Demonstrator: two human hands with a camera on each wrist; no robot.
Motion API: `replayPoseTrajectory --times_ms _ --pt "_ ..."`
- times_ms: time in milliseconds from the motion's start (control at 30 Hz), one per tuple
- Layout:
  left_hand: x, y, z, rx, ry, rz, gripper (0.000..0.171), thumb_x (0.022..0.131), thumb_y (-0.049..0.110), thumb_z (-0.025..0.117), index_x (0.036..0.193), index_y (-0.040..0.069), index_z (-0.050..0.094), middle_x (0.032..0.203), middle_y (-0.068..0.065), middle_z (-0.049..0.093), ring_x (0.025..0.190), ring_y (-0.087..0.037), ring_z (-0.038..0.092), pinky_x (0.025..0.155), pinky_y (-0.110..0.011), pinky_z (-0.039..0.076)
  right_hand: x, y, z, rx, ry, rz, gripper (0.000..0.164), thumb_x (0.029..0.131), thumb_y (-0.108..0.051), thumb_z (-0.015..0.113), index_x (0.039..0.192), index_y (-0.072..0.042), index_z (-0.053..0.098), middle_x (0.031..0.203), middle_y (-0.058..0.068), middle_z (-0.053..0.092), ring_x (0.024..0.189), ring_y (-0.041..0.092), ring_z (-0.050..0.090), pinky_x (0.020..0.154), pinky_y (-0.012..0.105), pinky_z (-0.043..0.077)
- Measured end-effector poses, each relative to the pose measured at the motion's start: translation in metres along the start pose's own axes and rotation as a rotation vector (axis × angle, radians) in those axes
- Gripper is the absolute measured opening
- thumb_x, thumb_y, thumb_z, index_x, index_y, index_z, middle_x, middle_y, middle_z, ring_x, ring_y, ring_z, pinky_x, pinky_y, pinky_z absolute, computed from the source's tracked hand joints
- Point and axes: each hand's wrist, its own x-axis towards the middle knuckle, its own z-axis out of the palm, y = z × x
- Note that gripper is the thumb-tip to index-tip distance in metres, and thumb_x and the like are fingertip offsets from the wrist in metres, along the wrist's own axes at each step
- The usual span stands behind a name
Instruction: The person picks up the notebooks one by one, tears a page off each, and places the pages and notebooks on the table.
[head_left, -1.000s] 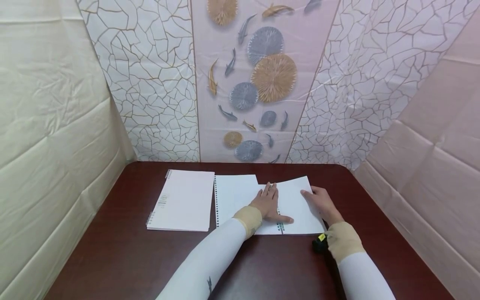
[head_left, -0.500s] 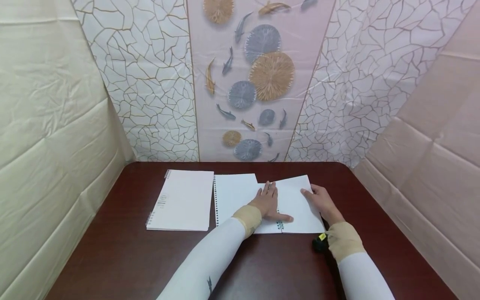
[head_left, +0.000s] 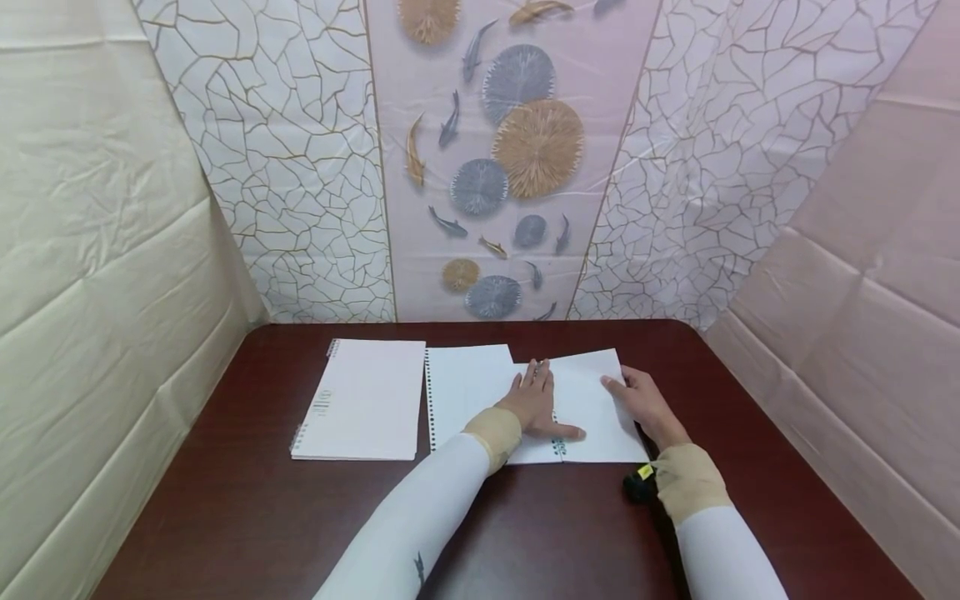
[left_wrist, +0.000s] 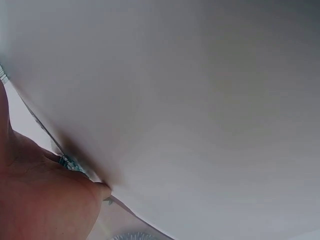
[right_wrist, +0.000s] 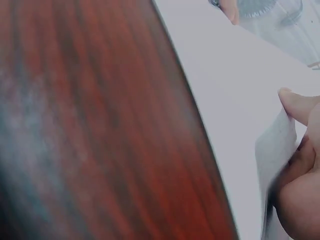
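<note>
An open spiral notebook (head_left: 588, 396) with blank white pages lies right of the table's middle. My left hand (head_left: 534, 412) rests flat across its binding, fingers straight and thumb stretched over the right page. At that page's outer edge, my right hand (head_left: 647, 404) pinches the paper, thumb on top. The right wrist view shows the page (right_wrist: 225, 75) lifted and bent beside my thumb (right_wrist: 295, 102); the curled fingers are partly hidden behind it. Part of my left hand (left_wrist: 50, 200) and a large blurred white surface fill the left wrist view.
A white sheet or pad (head_left: 465, 379) with a punched left edge lies partly under the open notebook. Farther left is a closed spiral notebook (head_left: 375, 400). A small black object with a yellow label (head_left: 639, 483) sits by my right wrist, on the dark red table (head_left: 217, 517).
The head view has shifted slightly, so the whole scene sits a little differently in it. Both hands keep the same hold on the notebook.
</note>
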Motion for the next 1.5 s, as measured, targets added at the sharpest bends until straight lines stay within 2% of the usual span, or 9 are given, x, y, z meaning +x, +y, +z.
replayPoseTrajectory --times_ms 233,467,700,833,933,1033,1167,1267,1500 --pt "-0.004 -0.001 -0.003 -0.003 -0.004 0.004 0.127 0.086 0.091 0.05 0.169 0.001 0.014 0.178 -0.015 0.004 0.164 -0.033 0.004 0.13 -0.045 0.018 -0.003 0.001 -0.004 0.032 0.001 0.044 0.052 0.112 -0.038 0.054 0.15 -0.001 0.054 0.113 0.017 0.07 0.086 0.021 0.068 0.074 0.033 0.057" --pt "-0.003 -0.001 -0.002 -0.015 -0.025 -0.017 0.128 0.086 0.091 0.051 0.169 0.002 0.012 0.178 -0.015 0.001 0.164 -0.031 0.001 0.131 -0.043 0.014 -0.003 -0.004 -0.003 0.024 -0.011 0.105 0.064 0.11 -0.049 0.055 0.153 -0.002 0.049 0.12 0.018 0.066 0.093 0.021 0.065 0.079 0.032 0.055" --pt "0.015 -0.006 0.019 -0.024 -0.027 -0.053 0.131 0.081 0.093 0.052 0.17 0.006 0.012 0.179 -0.009 0.0 0.164 -0.027 -0.002 0.131 -0.04 0.014 -0.017 -0.015 -0.004 0.018 0.004 0.052 0.05 0.11 -0.028 0.06 0.147 0.005 0.051 0.127 0.026 0.063 0.095 0.024 0.066 0.077 0.029 0.057" --pt "0.005 -0.005 0.009 -0.018 -0.025 -0.044 0.13 0.083 0.093 0.051 0.17 0.005 0.013 0.179 -0.01 0.002 0.164 -0.029 0.0 0.131 -0.041 0.014 -0.029 -0.022 -0.005 -0.078 0.001 0.013 0.049 0.11 -0.025 0.059 0.148 0.006 0.051 0.133 0.029 0.061 0.1 0.028 0.066 0.078 0.033 0.058" --pt "-0.001 -0.004 0.004 -0.018 -0.021 -0.036 0.128 0.085 0.091 0.052 0.169 0.002 0.015 0.178 -0.013 0.006 0.164 -0.031 0.003 0.131 -0.043 0.016 -0.036 -0.021 -0.003 -0.172 0.003 0.003 0.049 0.109 -0.026 0.06 0.145 0.007 0.054 0.128 0.029 0.065 0.096 0.029 0.066 0.077 0.034 0.058" --pt "0.008 -0.006 0.017 -0.019 -0.018 -0.04 0.129 0.083 0.092 0.053 0.17 0.005 0.016 0.179 -0.01 0.005 0.164 -0.03 0.002 0.131 -0.042 0.016 -0.042 -0.016 -0.001 -0.198 0.028 0.005 0.045 0.109 -0.026 0.06 0.139 0.008 0.059 0.118 0.025 0.068 0.089 0.028 0.065 0.073 0.034 0.057" --pt "0.028 -0.008 0.039 -0.039 -0.022 -0.035 0.134 0.08 0.096 0.052 0.171 0.008 0.007 0.179 -0.008 -0.003 0.163 -0.028 -0.007 0.131 -0.042 0.009 -0.048 -0.005 -0.001 -0.152 0.064 0.017 0.044 0.11 -0.027 0.06 0.138 0.007 0.06 0.111 0.021 0.069 0.084 0.023 0.064 0.07 0.032 0.055" --pt "0.033 -0.008 0.041 -0.051 -0.026 -0.03 0.138 0.079 0.097 0.05 0.17 0.006 0.002 0.178 -0.01 -0.005 0.162 -0.029 -0.011 0.131 -0.043 0.005 -0.05 -0.002 -0.005 -0.084 0.066 0.011 0.046 0.11 -0.028 0.059 0.14 0.007 0.059 0.105 0.019 0.071 0.08 0.022 0.067 0.067 0.032 0.058" --pt "0.017 -0.005 0.017 -0.017 -0.002 -0.041 0.134 0.081 0.096 0.049 0.171 0.006 0.005 0.179 -0.009 0.002 0.164 -0.029 -0.003 0.131 -0.042 0.011 -0.046 -0.004 -0.011 -0.01 0.048 0.005 0.045 0.111 -0.031 0.059 0.136 0.006 0.058 0.093 0.014 0.071 0.073 0.019 0.069 0.062 0.032 0.059"
